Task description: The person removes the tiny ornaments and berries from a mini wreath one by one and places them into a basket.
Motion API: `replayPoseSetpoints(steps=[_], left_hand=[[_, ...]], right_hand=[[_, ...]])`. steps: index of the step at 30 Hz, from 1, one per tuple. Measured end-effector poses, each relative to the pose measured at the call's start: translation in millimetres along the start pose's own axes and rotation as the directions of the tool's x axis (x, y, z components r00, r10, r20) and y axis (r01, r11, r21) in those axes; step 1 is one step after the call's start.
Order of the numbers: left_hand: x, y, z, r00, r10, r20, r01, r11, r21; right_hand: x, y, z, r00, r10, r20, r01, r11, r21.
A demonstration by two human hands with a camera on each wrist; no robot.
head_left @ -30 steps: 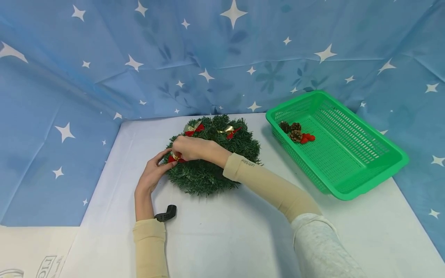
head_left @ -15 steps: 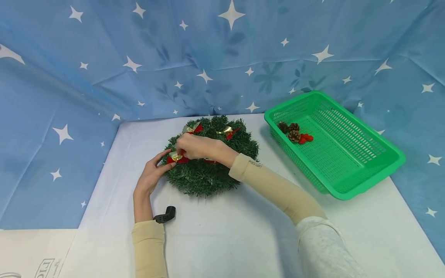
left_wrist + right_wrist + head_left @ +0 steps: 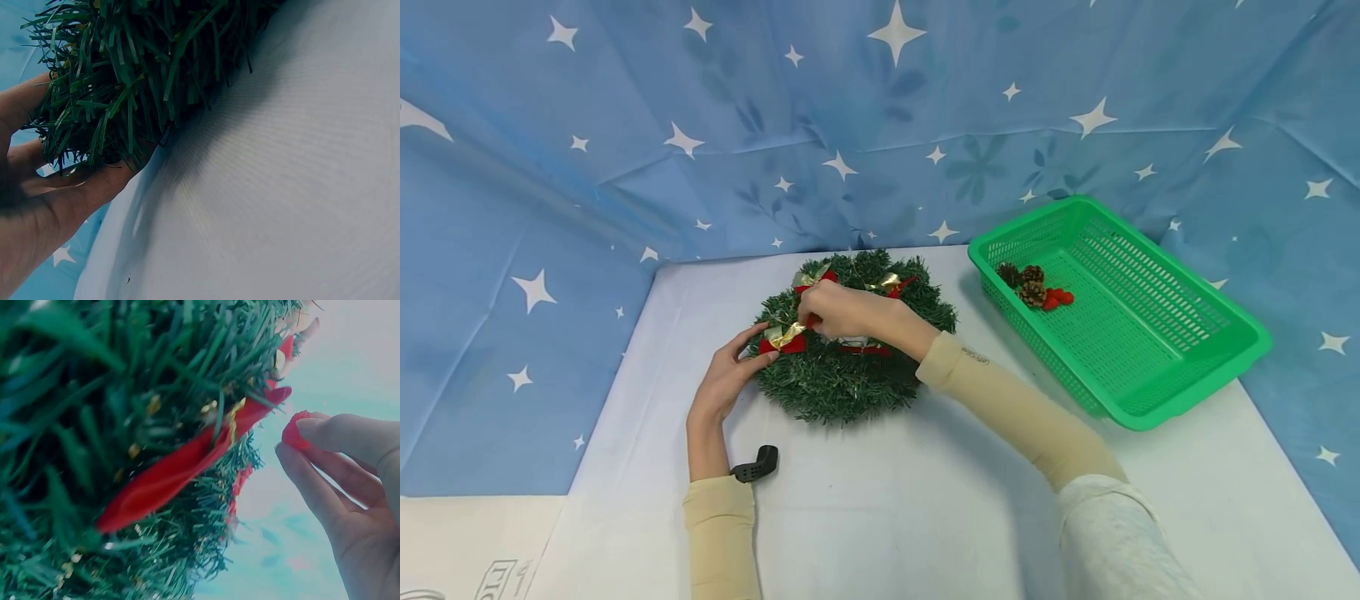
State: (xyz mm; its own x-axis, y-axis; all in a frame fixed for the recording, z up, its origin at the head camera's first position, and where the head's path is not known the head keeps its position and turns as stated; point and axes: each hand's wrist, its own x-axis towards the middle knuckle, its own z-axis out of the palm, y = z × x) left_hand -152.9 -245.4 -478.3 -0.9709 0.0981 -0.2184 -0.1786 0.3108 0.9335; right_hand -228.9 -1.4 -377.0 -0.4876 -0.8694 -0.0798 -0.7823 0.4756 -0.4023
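A round green wreath (image 3: 831, 387) lies on the white table, dressed with several red-and-gold bows. My left hand (image 3: 724, 375) holds its left edge, fingers and thumb on either side of the green tinsel (image 3: 125, 87). Between those fingertips sits the left red bow with a gold ribbon (image 3: 786, 337). Over the wreath's middle, my right hand (image 3: 842, 308) pinches a small red berry-like ornament (image 3: 295, 430) between thumb and fingertips. In the right wrist view the ornament is apart from the wreath; a red bow (image 3: 169, 478) shows in front.
To the right stands a green basket (image 3: 1157, 333) with several pine cones (image 3: 1032, 293) and red berries (image 3: 1057, 298) at its left end. A blue starry cloth (image 3: 880, 167) hangs behind the table. The left wrist carries a black device (image 3: 756, 467).
My right hand has moved right, away from the left bow, uncovering more of its gold ribbon. The left hand has stayed at the wreath's edge.
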Motion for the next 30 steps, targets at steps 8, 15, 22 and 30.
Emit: replayPoseSetpoints(steps=[8,15,22,30], left_hand=[[0.8,-1.2,0.9,1.0,-0.002,-0.005,0.002,1.0,0.003],[-1.2,-0.4,1.1,1.0,-0.009,0.0,0.009,1.0,-0.009],[-2.3,2.5,1.0,1.0,-0.01,0.002,0.01,1.0,-0.013],[-3.6,3.9,0.3,1.0,-0.019,0.007,0.019,1.0,-0.008]], right_hand=[[-14.2,10.4,-0.5,1.0,0.009,-0.024,-0.009,1.0,-0.004],[-26.8,20.9,-0.6,0.998,0.001,-0.057,-0.001,1.0,-0.003],[-41.8,24.9,-7.2,0.997,0.034,-0.071,-0.035,0.999,-0.013],[-58.9,33.3,-12.1,0.994,0.056,-0.09,-0.058,0.998,-0.021]])
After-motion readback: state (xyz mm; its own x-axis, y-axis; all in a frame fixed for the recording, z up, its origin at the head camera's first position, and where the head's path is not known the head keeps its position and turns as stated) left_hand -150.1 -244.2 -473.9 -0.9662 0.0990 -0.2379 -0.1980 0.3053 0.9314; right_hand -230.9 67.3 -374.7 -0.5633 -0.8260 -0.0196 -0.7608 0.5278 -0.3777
